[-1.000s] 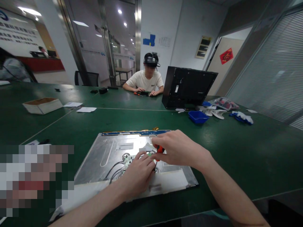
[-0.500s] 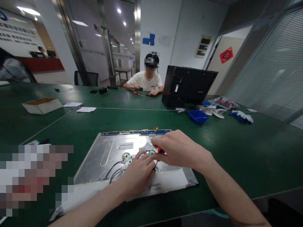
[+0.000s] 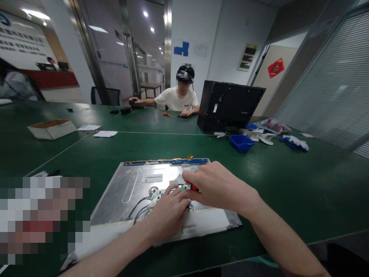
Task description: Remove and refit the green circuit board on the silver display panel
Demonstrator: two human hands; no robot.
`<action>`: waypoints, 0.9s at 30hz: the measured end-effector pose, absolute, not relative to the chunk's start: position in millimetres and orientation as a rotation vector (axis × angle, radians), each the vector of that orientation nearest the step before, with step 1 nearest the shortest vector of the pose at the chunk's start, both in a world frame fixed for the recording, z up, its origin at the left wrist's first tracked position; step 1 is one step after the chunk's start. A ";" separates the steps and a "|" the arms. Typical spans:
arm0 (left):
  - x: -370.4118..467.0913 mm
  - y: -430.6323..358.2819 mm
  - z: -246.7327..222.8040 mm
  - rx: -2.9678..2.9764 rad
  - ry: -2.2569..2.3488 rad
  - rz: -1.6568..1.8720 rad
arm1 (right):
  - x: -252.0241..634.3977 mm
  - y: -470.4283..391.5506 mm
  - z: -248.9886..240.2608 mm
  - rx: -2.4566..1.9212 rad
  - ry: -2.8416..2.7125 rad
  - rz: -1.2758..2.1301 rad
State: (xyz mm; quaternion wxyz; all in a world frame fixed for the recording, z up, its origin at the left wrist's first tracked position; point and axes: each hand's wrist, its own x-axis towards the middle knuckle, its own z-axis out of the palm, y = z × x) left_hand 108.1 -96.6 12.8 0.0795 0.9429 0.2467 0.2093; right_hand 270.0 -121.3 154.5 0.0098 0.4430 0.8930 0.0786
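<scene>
A flat silver metal panel point(image 3: 118, 196) with a blue circuit strip point(image 3: 170, 162) along its far edge lies on the green table. My right hand point(image 3: 211, 188) is closed around a red-handled screwdriver point(image 3: 193, 187), over the small green circuit board point(image 3: 155, 194) at the panel's middle. The tool's tip is hidden. My left hand point(image 3: 170, 211) rests on that board, its fingers beside my right fingertips; whether it pinches anything is hidden. Dark cables point(image 3: 138, 204) run from the board's left side toward the near edge.
Beyond the panel stand a black monitor point(image 3: 230, 105), a blue tray point(image 3: 241, 142) and gloves point(image 3: 294, 142). A white box point(image 3: 52, 129) and papers point(image 3: 105, 134) sit at the left. Across the table a person point(image 3: 180, 96) sits near an orange screwdriver point(image 3: 166, 114).
My right hand has turned and shifted slightly left with the screwdriver. My left hand stays in place. The person across has reached one arm out to the left side.
</scene>
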 end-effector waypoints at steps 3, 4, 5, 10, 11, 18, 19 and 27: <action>108.6 -96.3 11.4 2.826 0.751 0.615 | 273.9 -123.5 158.6 1.298 2.866 0.136; 108.7 -96.1 11.2 2.833 0.754 0.607 | 275.4 -123.4 159.5 1.268 2.885 0.102; 108.7 -96.0 11.2 2.841 0.756 0.598 | 276.7 -122.9 159.9 1.247 2.896 0.077; 108.2 -95.7 12.2 2.866 0.751 0.578 | 275.8 -116.9 155.5 1.344 2.846 0.147; 108.1 -95.7 12.2 2.866 0.749 0.591 | 274.6 -116.1 154.4 1.369 2.824 0.179; 108.4 -96.3 11.7 2.848 0.738 0.611 | 276.6 -121.3 157.8 1.352 2.814 0.167; 108.5 -96.2 11.8 2.850 0.745 0.598 | 278.0 -122.1 159.1 1.332 2.826 0.135; 108.6 -96.1 14.9 2.851 0.758 0.564 | 275.1 -116.6 157.7 1.384 2.793 0.164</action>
